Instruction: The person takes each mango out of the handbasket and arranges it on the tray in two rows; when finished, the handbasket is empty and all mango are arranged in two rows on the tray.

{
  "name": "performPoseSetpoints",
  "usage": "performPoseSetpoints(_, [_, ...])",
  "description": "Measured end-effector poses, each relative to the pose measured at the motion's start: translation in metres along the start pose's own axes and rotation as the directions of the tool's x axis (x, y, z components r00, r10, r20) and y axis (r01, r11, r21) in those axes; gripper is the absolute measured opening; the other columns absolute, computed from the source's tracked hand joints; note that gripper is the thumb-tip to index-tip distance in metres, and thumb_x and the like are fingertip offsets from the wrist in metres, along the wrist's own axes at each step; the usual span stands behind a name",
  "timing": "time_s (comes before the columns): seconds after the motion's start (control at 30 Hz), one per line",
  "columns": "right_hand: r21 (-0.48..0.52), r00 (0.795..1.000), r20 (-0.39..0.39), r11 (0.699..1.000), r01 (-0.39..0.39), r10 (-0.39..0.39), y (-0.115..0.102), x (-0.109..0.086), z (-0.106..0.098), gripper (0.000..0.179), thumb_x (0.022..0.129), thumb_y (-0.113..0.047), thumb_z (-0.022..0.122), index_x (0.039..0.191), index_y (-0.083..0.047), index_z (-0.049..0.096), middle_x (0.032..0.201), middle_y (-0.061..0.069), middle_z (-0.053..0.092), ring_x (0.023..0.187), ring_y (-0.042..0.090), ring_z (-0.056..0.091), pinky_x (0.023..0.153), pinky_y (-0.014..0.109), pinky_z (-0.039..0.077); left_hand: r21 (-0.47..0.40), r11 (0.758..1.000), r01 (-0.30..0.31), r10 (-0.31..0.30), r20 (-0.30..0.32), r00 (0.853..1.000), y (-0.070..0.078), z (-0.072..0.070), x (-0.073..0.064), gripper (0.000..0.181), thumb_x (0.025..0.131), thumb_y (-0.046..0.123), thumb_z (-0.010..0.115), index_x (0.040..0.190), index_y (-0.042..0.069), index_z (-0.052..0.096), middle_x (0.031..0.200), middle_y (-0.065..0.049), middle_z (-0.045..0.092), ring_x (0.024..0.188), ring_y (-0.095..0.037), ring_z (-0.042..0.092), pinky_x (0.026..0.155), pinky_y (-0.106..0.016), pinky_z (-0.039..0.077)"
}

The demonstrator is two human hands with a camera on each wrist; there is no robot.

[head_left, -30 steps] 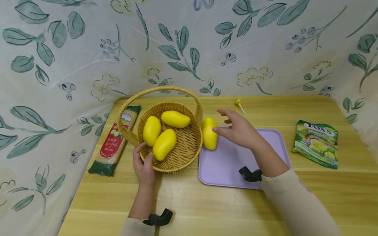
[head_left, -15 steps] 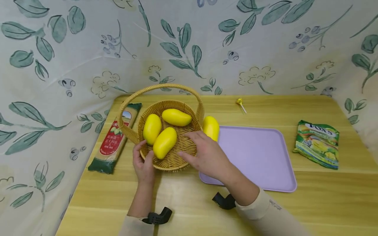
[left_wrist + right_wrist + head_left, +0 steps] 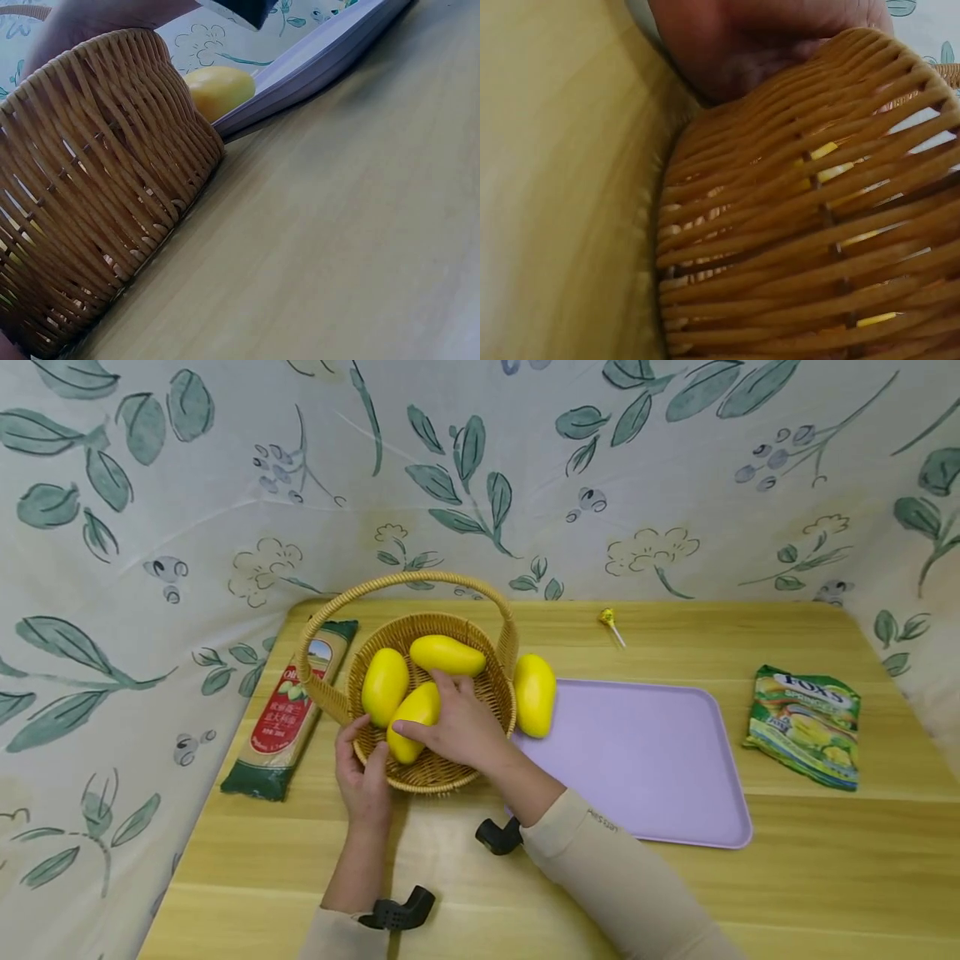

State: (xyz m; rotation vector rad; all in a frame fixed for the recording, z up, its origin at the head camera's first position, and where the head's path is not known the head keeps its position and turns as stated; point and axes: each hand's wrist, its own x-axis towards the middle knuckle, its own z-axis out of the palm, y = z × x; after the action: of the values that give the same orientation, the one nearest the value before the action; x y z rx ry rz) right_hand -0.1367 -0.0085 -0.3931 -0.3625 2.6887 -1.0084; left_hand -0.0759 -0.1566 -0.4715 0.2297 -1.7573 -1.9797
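A round wicker basket (image 3: 491, 689) with a tall handle stands on the table with three yellow mangoes inside. My left hand (image 3: 365, 789) grips its front-left rim, the thumb at the edge. Inside the basket, my right hand (image 3: 468, 727) holds the front mango (image 3: 420, 703) between thumb and fingers. The second mango (image 3: 386, 685) lies at the left, and another mango (image 3: 447, 656) lies at the back. Woven basket walls (image 3: 105, 165) fill much of both wrist views, hiding the right fingers there.
Right of the basket, a yellow mango (image 3: 535, 693) leans at the corner of a lilac tray (image 3: 645, 760). A spaghetti pack (image 3: 288, 714) lies left of the basket. Farther off are a lollipop (image 3: 611, 622) and a green Fox's candy bag (image 3: 804, 727). Patterned cloth (image 3: 480, 468) hangs behind the table.
My right hand has moved left from beside the mango at the tray, over the basket rim, and taken hold of the front mango. The left hand stays at the rim.
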Motion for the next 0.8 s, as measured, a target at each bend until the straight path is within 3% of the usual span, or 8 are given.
performPoseSetpoints(0.23, [-0.014, 1.000, 0.005, 0.999, -0.029, 0.030, 0.0018, 0.0082, 0.0084, 0.102, 0.086, -0.065, 0.070, 0.164, -0.020, 0.022, 0.153, 0.025, 0.040, 0.124, 0.040, 0.060, 0.103, 0.055, 0.050, -0.015, 0.999, -0.038, 0.038, 0.017, 0.999, -0.0024, -0.0017, 0.0006, 0.043, 0.088, -0.010, 0.049, 0.131, -0.013, 0.048, 0.139, -0.013, 0.050, 0.137, -0.015, 0.042, 0.116, -0.032, 0.033])
performPoseSetpoints(0.5, [-0.054, 0.999, 0.028, 0.998, -0.027, 0.029, 0.0022, 0.0097, 0.0099, 0.097, 0.088, -0.062, 0.069, 0.160, -0.012, 0.029, 0.145, 0.022, 0.052, 0.121, 0.033, 0.060, 0.102, 0.051, 0.050, -0.014, 1.000, -0.025, 0.025, 0.018, 1.000, -0.0005, -0.0007, 0.0015, 0.043, 0.089, -0.009, 0.049, 0.132, -0.012, 0.048, 0.140, -0.013, 0.049, 0.139, -0.018, 0.040, 0.117, -0.033, 0.032])
performPoseSetpoints(0.63, [-0.052, 1.000, 0.023, 0.998, -0.020, 0.021, 0.0018, 0.0112, 0.0097, 0.095, 0.088, -0.060, 0.071, 0.159, -0.011, 0.032, 0.145, 0.022, 0.053, 0.125, 0.033, 0.059, 0.105, 0.051, 0.049, -0.023, 0.999, -0.029, 0.029, 0.013, 0.999, -0.0005, -0.0003, 0.0023, 0.043, 0.088, -0.009, 0.049, 0.131, -0.012, 0.049, 0.140, -0.014, 0.048, 0.139, -0.018, 0.040, 0.117, -0.033, 0.032])
performPoseSetpoints(0.8, [-0.027, 1.000, 0.017, 0.999, -0.023, 0.024, 0.0024, 0.0114, 0.0098, 0.095, 0.085, -0.056, 0.076, 0.158, -0.012, 0.034, 0.143, 0.022, 0.052, 0.118, 0.032, 0.061, 0.101, 0.048, 0.051, -0.016, 1.000, -0.023, 0.023, 0.007, 1.000, -0.0016, -0.0004, 0.0014, 0.043, 0.088, -0.009, 0.049, 0.131, -0.013, 0.049, 0.141, -0.015, 0.048, 0.140, -0.018, 0.040, 0.117, -0.034, 0.032])
